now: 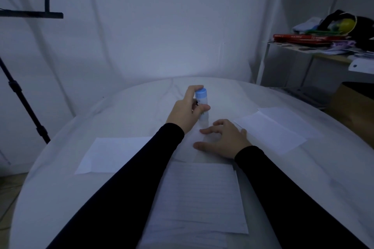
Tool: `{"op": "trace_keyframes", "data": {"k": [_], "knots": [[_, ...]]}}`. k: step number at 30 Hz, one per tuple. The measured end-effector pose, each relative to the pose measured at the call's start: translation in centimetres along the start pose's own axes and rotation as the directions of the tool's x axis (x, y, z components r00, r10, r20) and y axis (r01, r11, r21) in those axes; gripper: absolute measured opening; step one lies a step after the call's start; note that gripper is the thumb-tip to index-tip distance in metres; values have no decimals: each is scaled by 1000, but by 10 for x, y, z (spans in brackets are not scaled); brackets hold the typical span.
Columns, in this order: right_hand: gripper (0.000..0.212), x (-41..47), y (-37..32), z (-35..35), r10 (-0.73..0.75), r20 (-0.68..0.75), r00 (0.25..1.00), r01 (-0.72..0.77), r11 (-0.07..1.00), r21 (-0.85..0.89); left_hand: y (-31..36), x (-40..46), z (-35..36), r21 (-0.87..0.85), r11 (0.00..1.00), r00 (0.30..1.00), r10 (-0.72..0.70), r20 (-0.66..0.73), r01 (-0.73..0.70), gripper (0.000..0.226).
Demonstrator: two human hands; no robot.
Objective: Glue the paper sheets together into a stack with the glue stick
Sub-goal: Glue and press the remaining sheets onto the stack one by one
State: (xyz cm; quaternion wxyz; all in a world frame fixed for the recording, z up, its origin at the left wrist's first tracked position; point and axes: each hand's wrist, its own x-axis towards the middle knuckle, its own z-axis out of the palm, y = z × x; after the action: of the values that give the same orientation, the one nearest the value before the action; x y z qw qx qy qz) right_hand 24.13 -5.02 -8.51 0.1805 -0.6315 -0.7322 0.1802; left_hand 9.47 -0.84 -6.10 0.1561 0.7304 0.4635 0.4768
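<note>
Three paper sheets (pixel 202 194) ring left hand (pixel 185 112) (gripping glue stick (pixel 202 105)).

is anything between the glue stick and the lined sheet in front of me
Nothing visible stands between them. The left hand grips the glue stick upright, its blue end up. Between it and the lined sheet is only bare tablecloth, where the right hand rests, fingers spread.

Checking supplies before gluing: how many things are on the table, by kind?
Paper sheets: 4, left, near lined, two overlapping right
Glue stick: 1, gripped by left hand
Total: 5
</note>
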Motion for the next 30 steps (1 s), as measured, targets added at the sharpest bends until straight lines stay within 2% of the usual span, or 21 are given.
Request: {"op": "trace_keyframes", "data": {"k": [10,30], "knots": [[57,-1,0,-1,-5,10,1000,4,1000,12,-15,4,-22,125,992,1000,-12,-5,12,48],[59,2,0,0,-10,7,1000,10,1000,-9,-28,6,-40,204,975,992,-64,-107,85,46]]}}
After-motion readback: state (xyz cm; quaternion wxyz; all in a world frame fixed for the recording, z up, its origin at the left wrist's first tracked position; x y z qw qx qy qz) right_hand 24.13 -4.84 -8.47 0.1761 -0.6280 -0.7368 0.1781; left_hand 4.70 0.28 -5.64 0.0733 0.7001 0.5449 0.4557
